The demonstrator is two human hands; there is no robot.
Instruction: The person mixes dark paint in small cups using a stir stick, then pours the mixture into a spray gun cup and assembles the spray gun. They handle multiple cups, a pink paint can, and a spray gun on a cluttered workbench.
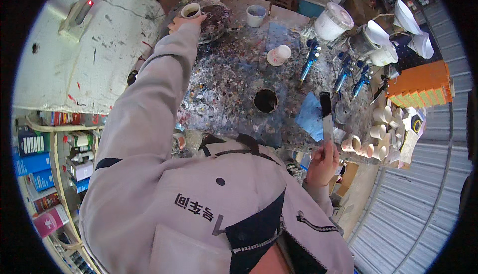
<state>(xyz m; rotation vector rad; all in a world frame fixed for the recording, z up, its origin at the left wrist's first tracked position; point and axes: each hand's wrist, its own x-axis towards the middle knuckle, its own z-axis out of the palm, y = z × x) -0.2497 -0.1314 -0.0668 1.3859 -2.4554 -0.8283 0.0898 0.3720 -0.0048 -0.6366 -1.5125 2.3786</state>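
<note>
My left hand point(183, 23) is closed around a small white cup point(190, 11) of dark liquid at the back left of the paint-spattered bench point(224, 79), beside a round dark, paint-caked object point(214, 27). My right hand point(321, 162) grips a flat metal spatula point(327, 127) with a dark-coated tip, beside a crumpled blue paper point(308, 117). A dark-filled round container point(265, 100) sits mid-bench. Behind it stand two white cups point(279, 55) point(256, 16).
Three blue spray guns point(308, 62) stand at the right, near white buckets point(333, 21), an orange box point(418, 84) and several paper cups point(381, 119). A white panel point(59, 74) with a small device point(77, 20) and shelves of cans and boxes point(42, 179) lie left.
</note>
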